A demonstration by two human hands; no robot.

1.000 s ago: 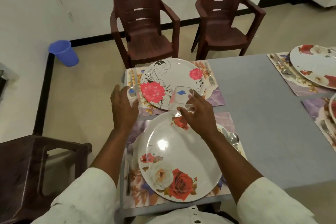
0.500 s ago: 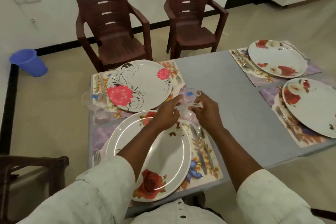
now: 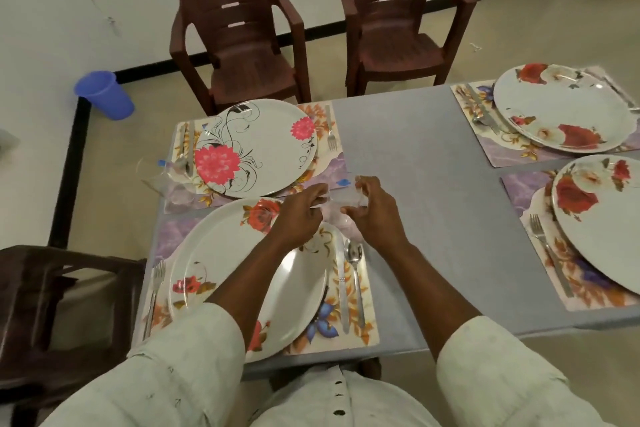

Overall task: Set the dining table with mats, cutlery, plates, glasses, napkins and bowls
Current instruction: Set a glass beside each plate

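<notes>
On the grey table [image 3: 433,184], above the near mat's spoon [image 3: 354,253], both the left hand [image 3: 298,215] and right hand [image 3: 374,215] pinch a clear glass [image 3: 341,199], probably light, slick and breakable, best held round its sides.

Pale, seemingly speckled sleeves [image 3: 166,381]; buttoned shirt front [image 3: 337,395].

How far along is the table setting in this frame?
Done: four mats carry plates and cutlery, like the near plate with its fork and spoon. One glass lies by the far plate. In hand: left hand and right hand hold another glass. Left: remaining glasses, napkins, bowls.
</notes>
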